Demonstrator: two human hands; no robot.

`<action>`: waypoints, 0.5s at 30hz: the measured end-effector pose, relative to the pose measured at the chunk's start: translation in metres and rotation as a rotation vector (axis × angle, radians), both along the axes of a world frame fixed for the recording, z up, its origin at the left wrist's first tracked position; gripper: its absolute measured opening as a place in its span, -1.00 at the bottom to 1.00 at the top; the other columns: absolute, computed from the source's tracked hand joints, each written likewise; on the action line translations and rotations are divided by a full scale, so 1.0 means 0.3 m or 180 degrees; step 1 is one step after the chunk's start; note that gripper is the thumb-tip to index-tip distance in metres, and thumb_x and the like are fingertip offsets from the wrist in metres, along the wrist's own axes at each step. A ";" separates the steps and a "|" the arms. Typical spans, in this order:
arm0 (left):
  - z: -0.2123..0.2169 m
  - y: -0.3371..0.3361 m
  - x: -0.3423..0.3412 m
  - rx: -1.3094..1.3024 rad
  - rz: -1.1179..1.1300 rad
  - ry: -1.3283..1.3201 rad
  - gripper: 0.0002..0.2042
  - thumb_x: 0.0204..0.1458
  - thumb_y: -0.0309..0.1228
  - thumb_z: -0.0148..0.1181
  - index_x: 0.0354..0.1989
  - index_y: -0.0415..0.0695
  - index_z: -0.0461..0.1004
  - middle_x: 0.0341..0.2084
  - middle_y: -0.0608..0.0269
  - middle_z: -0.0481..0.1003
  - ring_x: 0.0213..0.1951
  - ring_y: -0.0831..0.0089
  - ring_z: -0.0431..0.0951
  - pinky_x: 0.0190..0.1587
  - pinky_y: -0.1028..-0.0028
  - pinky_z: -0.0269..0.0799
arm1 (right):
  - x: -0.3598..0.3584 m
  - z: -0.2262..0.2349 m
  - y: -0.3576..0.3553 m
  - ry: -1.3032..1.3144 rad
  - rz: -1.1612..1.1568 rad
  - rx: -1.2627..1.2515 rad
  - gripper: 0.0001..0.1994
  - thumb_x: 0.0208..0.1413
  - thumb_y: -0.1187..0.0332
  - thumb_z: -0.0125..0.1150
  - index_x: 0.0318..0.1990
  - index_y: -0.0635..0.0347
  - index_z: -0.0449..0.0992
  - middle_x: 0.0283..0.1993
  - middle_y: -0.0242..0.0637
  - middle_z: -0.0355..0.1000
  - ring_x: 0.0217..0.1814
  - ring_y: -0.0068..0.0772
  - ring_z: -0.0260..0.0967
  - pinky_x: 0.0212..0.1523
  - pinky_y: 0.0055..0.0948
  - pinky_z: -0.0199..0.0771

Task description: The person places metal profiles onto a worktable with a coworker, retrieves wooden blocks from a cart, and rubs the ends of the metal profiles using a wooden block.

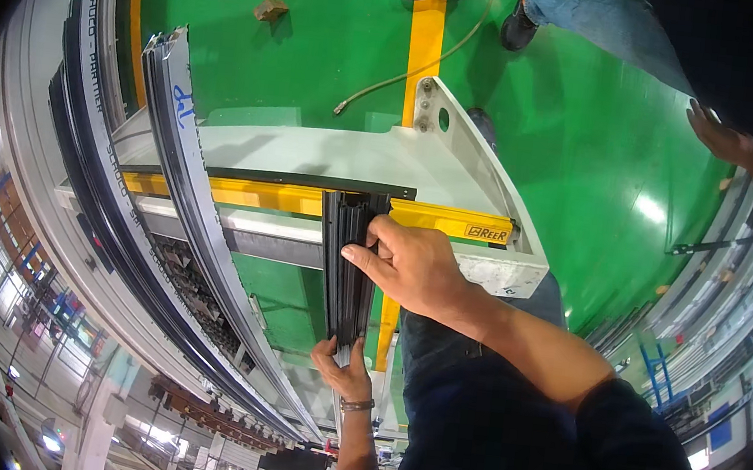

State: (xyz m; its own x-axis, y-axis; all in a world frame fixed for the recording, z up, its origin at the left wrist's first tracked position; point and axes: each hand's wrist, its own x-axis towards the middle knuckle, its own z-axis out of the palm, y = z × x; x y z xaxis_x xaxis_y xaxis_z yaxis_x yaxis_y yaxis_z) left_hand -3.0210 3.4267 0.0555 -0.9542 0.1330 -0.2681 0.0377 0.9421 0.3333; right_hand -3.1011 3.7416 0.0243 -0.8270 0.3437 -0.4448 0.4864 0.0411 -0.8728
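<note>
A bundle of short black extruded profiles [348, 264] stands lengthwise in front of me, its far end over a yellow bar [284, 198]. My right hand [414, 267] grips its right side near the far end, thumb laid across the top and fingers curled over the edge. At the near end my left hand [345, 374] is closed round the profile from below, fingers and thumb on either side. A dark bracelet sits on the left wrist. The underside of the bundle is hidden.
Long profiles [192, 161] with pale film run along my left. A white metal frame [485, 159] carries the yellow bar. On the green floor lie a hose [422, 67] and a small brown block [271, 10]. Another person [591, 24] stands at the far right.
</note>
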 end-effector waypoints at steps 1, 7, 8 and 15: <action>-0.007 -0.002 -0.002 0.0031 -0.0057 0.0061 -0.48 -0.17 -0.53 0.63 -0.04 -0.23 0.46 -0.13 0.00 0.47 -0.08 0.00 0.48 0.00 0.12 0.44 | 0.002 -0.006 -0.003 0.0082 -0.0041 0.0103 -0.63 0.23 0.05 0.40 -0.31 0.18 0.49 -0.60 -0.24 0.47 -0.58 -0.12 0.50 -0.54 -0.19 0.42; 0.000 0.023 -0.027 -0.0080 -0.0026 -0.0106 -0.51 -0.21 -0.54 0.65 -0.11 -0.27 0.48 -0.14 -0.02 0.48 -0.09 0.01 0.50 -0.06 0.13 0.49 | -0.004 -0.013 0.009 0.0134 -0.0050 0.0296 -0.66 0.25 0.15 0.41 -0.38 0.20 0.48 -0.66 -0.26 0.37 -0.65 -0.24 0.39 -0.58 -0.28 0.32; 0.002 0.031 -0.032 -0.0086 -0.0054 -0.0130 -0.52 -0.21 -0.55 0.65 -0.14 -0.28 0.49 -0.14 -0.03 0.48 -0.08 0.01 0.50 -0.07 0.13 0.51 | -0.001 -0.017 0.010 0.0057 -0.0006 0.0329 -0.65 0.26 0.16 0.40 -0.42 0.20 0.46 -0.66 -0.25 0.35 -0.65 -0.24 0.37 -0.58 -0.27 0.31; -0.001 0.021 -0.019 0.0016 -0.0049 -0.0026 -0.55 -0.17 -0.56 0.63 -0.10 -0.31 0.52 -0.12 -0.04 0.47 -0.07 0.01 0.50 -0.04 0.13 0.49 | -0.023 0.002 0.007 -0.0001 -0.0041 0.0150 -0.64 0.27 0.23 0.38 -0.47 0.19 0.39 -0.65 -0.25 0.31 -0.66 -0.25 0.32 -0.57 -0.30 0.30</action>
State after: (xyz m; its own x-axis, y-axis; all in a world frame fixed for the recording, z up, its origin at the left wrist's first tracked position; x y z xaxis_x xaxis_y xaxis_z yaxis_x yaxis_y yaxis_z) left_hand -3.0266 3.4329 0.0550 -0.9498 0.1491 -0.2752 0.0495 0.9397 0.3385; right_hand -3.1080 3.7436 0.0249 -0.8224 0.3749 -0.4280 0.4873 0.0758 -0.8699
